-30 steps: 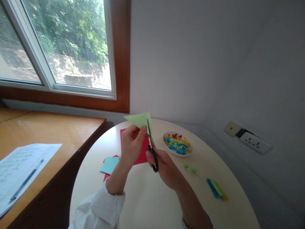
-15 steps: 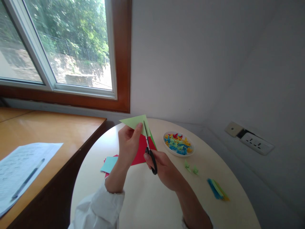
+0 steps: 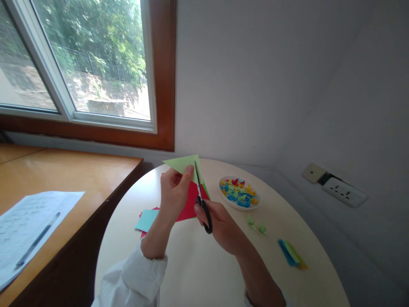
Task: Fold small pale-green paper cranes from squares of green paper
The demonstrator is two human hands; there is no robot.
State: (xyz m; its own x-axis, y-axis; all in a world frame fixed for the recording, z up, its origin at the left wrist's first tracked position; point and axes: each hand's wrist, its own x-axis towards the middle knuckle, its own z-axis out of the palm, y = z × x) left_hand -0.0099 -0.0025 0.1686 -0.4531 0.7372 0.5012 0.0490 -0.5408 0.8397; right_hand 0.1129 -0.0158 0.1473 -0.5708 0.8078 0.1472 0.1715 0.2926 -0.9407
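Note:
My left hand (image 3: 174, 189) pinches a light green sheet of paper (image 3: 182, 164) between thumb and fingers, holding it up over the far side of the round table. In my right hand (image 3: 220, 221) is a pair of black-handled scissors (image 3: 204, 213), fingers closed on the handles. The blades point away from me and lie along the right part of the green paper, near my left thumb. Below the hands, red paper (image 3: 188, 205) lies on the table with a green edge showing under it. Light blue paper (image 3: 148, 220) sits by my left wrist.
A white dish (image 3: 240, 194) of small colourful folded paper pieces stands on the round table (image 3: 191, 273). Nearer are two small green folded pieces (image 3: 256, 225) and a stack of coloured strips (image 3: 291, 254). A wooden desk (image 3: 105, 170) at left bears papers and a pen (image 3: 37, 239).
Both hands have shifted very slightly to the right, together with the green paper and scissors. The grips are the same, and the things on the table have not moved.

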